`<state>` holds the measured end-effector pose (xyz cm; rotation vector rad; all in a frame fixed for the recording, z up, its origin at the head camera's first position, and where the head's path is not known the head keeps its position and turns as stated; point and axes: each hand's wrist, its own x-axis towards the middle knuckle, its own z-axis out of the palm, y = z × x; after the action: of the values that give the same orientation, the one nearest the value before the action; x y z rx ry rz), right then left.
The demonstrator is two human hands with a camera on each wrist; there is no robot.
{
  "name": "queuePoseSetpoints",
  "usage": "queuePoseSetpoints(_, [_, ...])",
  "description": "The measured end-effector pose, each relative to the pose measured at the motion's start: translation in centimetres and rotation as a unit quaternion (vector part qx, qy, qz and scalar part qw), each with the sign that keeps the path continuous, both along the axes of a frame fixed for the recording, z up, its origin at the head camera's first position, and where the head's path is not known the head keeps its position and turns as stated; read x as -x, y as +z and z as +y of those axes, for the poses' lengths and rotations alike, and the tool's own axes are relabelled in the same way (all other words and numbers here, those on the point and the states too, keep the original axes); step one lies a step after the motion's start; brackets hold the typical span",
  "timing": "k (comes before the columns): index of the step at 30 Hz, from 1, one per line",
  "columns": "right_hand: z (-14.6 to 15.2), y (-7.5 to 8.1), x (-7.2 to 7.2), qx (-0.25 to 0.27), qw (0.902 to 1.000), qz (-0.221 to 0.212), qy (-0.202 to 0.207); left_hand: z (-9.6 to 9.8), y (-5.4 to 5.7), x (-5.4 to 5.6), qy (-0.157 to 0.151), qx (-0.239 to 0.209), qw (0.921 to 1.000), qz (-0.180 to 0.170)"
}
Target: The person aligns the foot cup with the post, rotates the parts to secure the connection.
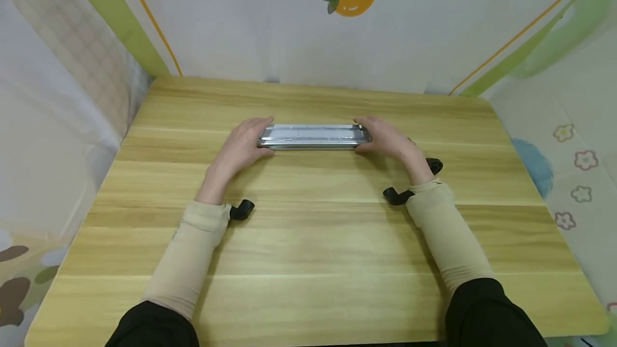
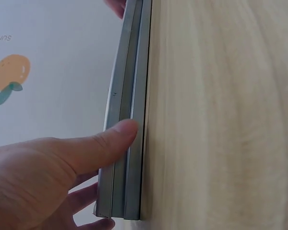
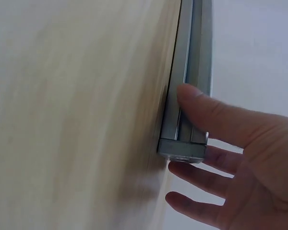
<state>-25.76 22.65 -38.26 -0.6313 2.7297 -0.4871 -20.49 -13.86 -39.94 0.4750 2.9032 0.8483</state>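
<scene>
A long, narrow silver-grey bar-like piece [image 1: 313, 137] with a shiny top and lengthwise grooves lies crosswise on the wooden table. At its left end, my left hand [image 1: 243, 144] grips it, the thumb on the grooved near side and the fingers behind. My right hand [image 1: 385, 138] holds the opposite end the same way. In the left wrist view, the thumb [image 2: 125, 132] presses on the grooved face. The right wrist view shows a squared end cap [image 3: 182, 149] just below the right thumb, with some fingers spread beneath it.
The wooden table [image 1: 308, 261] reaches back to a white curtain [image 1: 241, 25] printed with an orange fruit. More printed curtain hangs at both sides. Black curved mounts [image 1: 242, 210] stick out from the wrists over the tabletop.
</scene>
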Motion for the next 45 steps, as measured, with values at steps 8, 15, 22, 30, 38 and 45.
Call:
queuePoseSetpoints(8, [0.3, -0.7, -0.3, 0.012, 0.9999, 0.009, 0.007, -0.1, -0.6, 0.0, -0.008, -0.021, 0.9998, -0.003])
queuePoseSetpoints(15, [0.1, -1.3, -0.3, 0.025, 0.9994, 0.012, 0.018, -0.6, -0.8, 0.0, -0.008, -0.004, 0.9999, 0.011])
queuePoseSetpoints(22, [-0.1, -0.8, 0.0, 0.072, 0.9973, 0.001, 0.01, -1.2, -0.7, 0.1, -0.011, 0.011, 0.9995, 0.026])
queuePoseSetpoints(30, [0.3, 0.9, -0.2, 0.142, 0.9898, 0.013, -0.006, -1.4, 0.2, 0.5, -0.015, 0.019, 0.9982, 0.055])
queuePoseSetpoints(38, [1.0, 1.8, -0.2, 0.222, 0.9741, 0.033, -0.031, -1.3, 0.7, 0.7, -0.022, 0.015, 0.9938, 0.108])
queuePoseSetpoints(45, [1.1, 2.8, -0.5, 0.266, 0.9616, 0.054, -0.043, -1.0, 1.0, 0.3, -0.019, 0.027, 0.9908, 0.131])
